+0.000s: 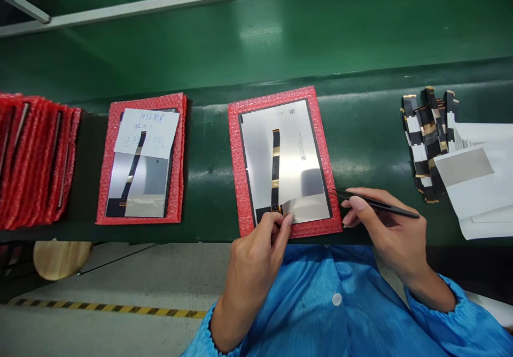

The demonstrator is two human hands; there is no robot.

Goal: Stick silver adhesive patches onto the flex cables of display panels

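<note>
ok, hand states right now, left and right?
Left hand: fingertips pinched on the near edge of the panel, by the flex strip.
Right hand: closed on black tweezers.

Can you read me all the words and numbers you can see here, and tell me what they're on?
Nothing can be read for sure.
White paper note on the left panel: blue handwriting, too blurred to read.
Silver panel by the left hand: small square code and a line of print, too small to read.
Tweezers in the right hand: no writing visible.
</note>
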